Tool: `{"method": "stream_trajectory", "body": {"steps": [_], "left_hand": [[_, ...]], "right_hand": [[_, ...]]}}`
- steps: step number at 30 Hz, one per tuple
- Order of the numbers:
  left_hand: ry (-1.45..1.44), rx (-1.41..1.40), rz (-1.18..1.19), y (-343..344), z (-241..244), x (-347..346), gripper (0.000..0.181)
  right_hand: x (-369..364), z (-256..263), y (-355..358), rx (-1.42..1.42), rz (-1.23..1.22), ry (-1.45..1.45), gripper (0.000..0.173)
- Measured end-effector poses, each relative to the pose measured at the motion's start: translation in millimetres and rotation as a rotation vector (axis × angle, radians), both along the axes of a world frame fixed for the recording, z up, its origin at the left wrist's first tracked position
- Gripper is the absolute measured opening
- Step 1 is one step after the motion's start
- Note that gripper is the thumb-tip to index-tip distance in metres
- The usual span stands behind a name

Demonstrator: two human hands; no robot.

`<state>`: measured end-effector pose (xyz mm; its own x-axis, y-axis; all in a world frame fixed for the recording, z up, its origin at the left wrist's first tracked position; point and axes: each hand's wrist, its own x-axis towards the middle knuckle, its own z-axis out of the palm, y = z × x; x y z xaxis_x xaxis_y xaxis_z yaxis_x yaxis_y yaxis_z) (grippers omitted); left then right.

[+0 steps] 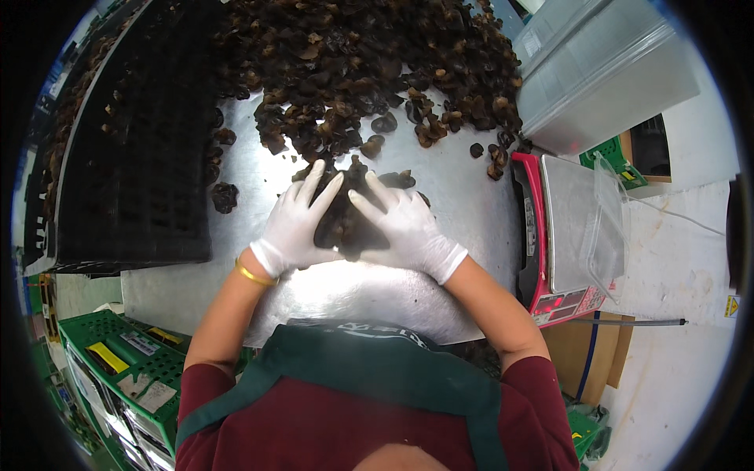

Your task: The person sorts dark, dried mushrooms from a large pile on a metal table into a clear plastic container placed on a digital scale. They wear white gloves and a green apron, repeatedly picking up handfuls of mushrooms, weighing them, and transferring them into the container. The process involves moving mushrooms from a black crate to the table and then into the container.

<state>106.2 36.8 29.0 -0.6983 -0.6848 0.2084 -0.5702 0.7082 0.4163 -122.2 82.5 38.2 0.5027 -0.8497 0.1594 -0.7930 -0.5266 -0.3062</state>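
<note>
Both my hands wear thin white gloves and rest around a small pile of dark wood ear mushrooms (347, 226) on the metal tabletop (330, 294). My left hand (300, 221) flanks the pile on its left, fingers spread and pointing away from me. On the other side my right hand (406, 226) lies with its fingers apart, angled up and inward. The thumbs almost meet at the pile's near edge. Neither hand is closed around a piece. Beyond the fingertips spreads a large heap of brown-black wood ear mushrooms (353, 65).
A black plastic crate (135, 147) stands at the left. At the right sits a red-edged digital scale (533, 229) with a clear plastic tray (607, 235) on its plate. Stacked clear plastic containers (607, 76) rise behind it. Green crates (118, 347) are at the lower left.
</note>
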Motion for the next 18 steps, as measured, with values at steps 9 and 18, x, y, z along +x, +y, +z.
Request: {"method": "stream_trajectory", "body": {"steps": [9, 18], "left_hand": [[0.337, 0.605, 0.208, -47.4, -1.3, -30.3, 0.053], [0.396, 0.245, -0.028, -34.7, 129.9, -103.3, 0.042]], "right_hand": [[15.3, 2.1, -50.9, 0.277, -0.133, -0.341, 0.058], [-43.9, 123.9, -7.0, -0.102, -0.211, -0.567, 0.048]]}}
